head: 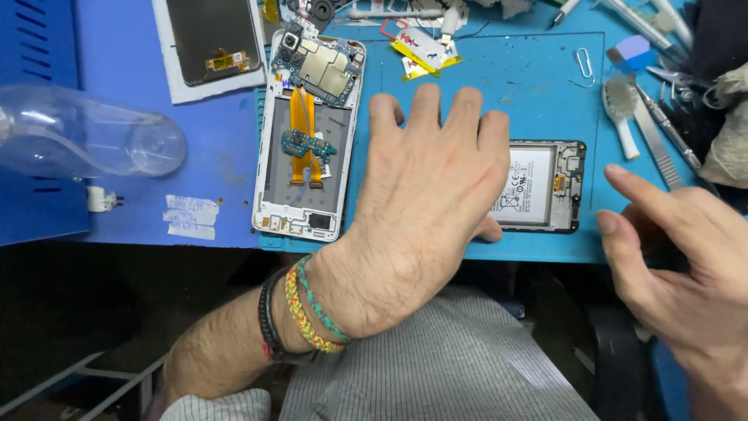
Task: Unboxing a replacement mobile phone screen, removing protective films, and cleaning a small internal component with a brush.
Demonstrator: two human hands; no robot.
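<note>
Open blue mat (530,93) lies bare between the opened phone frame (308,148) at its left edge and the tweezers (658,144) and brush (621,109) at its right edge. The left hand (421,203) covers the mat's middle; the battery-fitted phone body (545,187) blocks the front edge.

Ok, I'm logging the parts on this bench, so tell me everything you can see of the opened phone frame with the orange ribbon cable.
The phone frame lies flat, open side up, on the blue mat, just left of the left hand. Its rim looks like white plastic around a grey inner tray. A circuit board with metal shields and camera lenses fills the top end. Two orange ribbon cables run down the middle, crossed by a small green board. A dark square part sits near the bottom edge. Neither hand visibly touches it.
</note>
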